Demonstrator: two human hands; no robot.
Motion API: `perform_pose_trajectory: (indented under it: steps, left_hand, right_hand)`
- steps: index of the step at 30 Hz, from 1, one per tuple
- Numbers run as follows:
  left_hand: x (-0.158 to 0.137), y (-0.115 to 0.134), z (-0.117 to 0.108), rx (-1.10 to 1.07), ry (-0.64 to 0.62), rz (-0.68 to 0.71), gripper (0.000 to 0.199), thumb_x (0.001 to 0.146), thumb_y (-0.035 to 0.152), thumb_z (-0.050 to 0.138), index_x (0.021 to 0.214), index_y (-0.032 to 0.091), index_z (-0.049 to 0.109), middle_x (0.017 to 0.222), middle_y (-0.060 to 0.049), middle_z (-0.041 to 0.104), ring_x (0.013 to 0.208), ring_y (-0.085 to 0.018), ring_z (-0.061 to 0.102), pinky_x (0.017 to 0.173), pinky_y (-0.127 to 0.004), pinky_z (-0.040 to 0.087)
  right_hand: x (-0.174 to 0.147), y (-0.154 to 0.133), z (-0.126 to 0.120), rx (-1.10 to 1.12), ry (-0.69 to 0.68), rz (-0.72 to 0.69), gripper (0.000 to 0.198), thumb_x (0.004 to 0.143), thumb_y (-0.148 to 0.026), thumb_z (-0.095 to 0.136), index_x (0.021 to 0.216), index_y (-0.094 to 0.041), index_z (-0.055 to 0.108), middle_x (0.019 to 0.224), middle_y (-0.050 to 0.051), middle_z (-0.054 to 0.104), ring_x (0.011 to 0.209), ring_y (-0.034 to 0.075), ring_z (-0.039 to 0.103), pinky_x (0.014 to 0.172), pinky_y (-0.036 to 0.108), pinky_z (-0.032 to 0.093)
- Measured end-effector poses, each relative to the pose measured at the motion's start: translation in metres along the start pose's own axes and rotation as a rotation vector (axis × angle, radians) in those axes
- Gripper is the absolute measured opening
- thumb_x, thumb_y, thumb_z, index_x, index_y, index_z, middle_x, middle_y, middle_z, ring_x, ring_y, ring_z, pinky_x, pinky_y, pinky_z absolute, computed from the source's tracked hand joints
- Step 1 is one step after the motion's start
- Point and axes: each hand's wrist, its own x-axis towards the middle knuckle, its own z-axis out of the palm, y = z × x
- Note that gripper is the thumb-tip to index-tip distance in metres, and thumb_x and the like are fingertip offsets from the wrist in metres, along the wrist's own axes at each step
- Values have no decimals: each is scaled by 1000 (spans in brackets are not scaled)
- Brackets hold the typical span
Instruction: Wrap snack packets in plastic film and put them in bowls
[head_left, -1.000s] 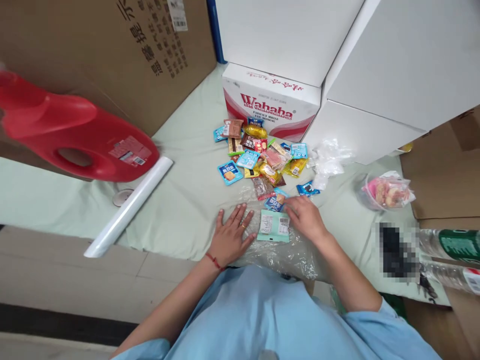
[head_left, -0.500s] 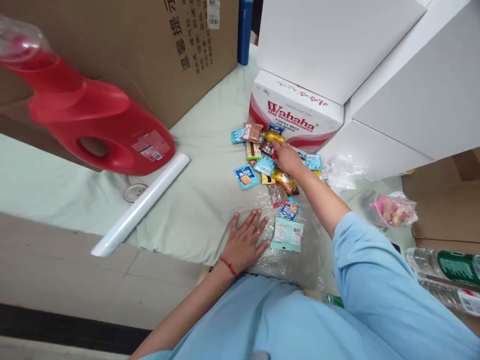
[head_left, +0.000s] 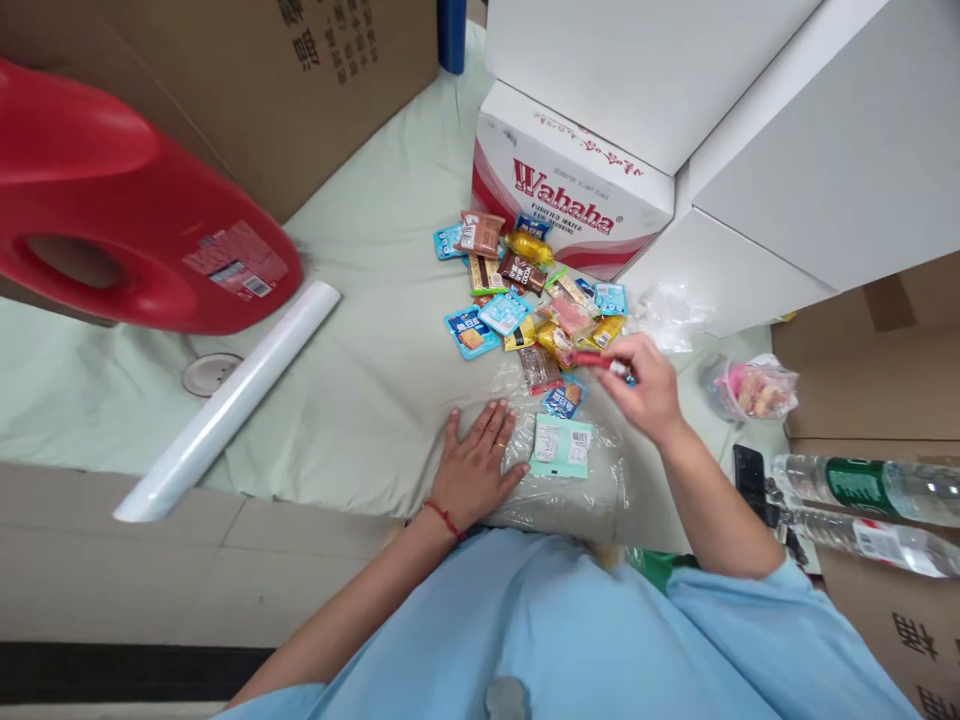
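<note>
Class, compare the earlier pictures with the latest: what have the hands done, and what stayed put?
The right hand left the mint packet, reached into the snack pile, then drew back toward the person, now holding a red packet. The left hand stayed flat beside the mint packet; the Wahaha box and white roll stayed put.

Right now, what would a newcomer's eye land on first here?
Probably the big red jug, looming at the picture's upper left, then the colourful heap of wrapped snacks in front of the Wahaha box. Next, the right hand has a small red item in its grip at the heap's near right side, while the left hand lies flat, left of the pale green packet.
</note>
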Motion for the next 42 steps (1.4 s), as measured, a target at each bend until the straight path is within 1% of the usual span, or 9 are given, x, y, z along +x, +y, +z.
perform_pose_trajectory:
  steps: [4,8,11,14,19,25,30,36,42]
  left_hand:
    - [0,1,0,27,6,7,72,101,57,42,162,19,33,168,-14,28,157,-30,28,128,-64,-4]
    - [0,2,0,76,1,11,71,101,56,42,161,19,33,168,-14,28,157,-30,29,128,-63,-3]
    - [1,3,1,122,-13,13,72,101,56,43,162,19,31,168,-15,28,156,-30,30,127,-64,-1]
    - [2,3,2,166,-29,14,72,101,55,44,163,19,30,168,-16,28,156,-31,31,127,-64,0]
    - [3,3,2,213,-51,13,68,103,53,40,163,21,30,168,-15,29,156,-30,31,127,-63,0]
    - [3,4,3,229,-55,-3,69,103,53,38,163,21,29,169,-14,27,156,-29,30,127,-62,-1]
    - [3,4,4,216,-44,4,70,103,53,40,164,22,26,169,-14,27,156,-31,30,126,-64,1]
    - [3,5,4,194,-22,12,69,103,53,39,163,20,28,168,-16,29,156,-31,31,126,-64,1]
    - [1,5,5,162,2,13,70,103,53,40,163,21,28,168,-16,30,156,-31,32,127,-64,0]
  right_hand:
    - [-84,0,25,68,-169,-111,21,103,-30,51,115,-24,67,105,11,66,96,24,62,83,39,55]
    - [-120,10,40,6,-440,-177,28,104,-35,51,122,-23,68,115,12,66,103,25,60,89,41,53]
    - [-120,9,38,1,-417,-150,39,97,-47,65,127,-23,67,123,13,64,110,28,58,95,45,51]
    - [-112,0,42,-32,-341,-118,53,92,-45,72,138,-22,62,134,16,61,121,33,54,103,51,48]
    - [-104,-12,60,-163,-434,-127,73,83,-37,83,148,-21,54,149,18,55,147,39,36,122,63,25]
    - [-116,-5,61,-241,-458,-65,76,85,-40,81,151,-18,51,157,22,46,151,38,33,124,65,20]
    - [-125,-2,65,-249,-424,-126,69,89,-34,77,150,-17,52,149,23,53,148,36,36,124,66,18]
    - [-129,2,68,-273,-378,-185,64,92,-33,73,150,-17,51,144,21,56,145,35,39,124,65,21]
    - [-126,-3,65,-292,-370,-211,63,93,-23,68,153,-18,49,139,18,60,145,33,40,125,64,19]
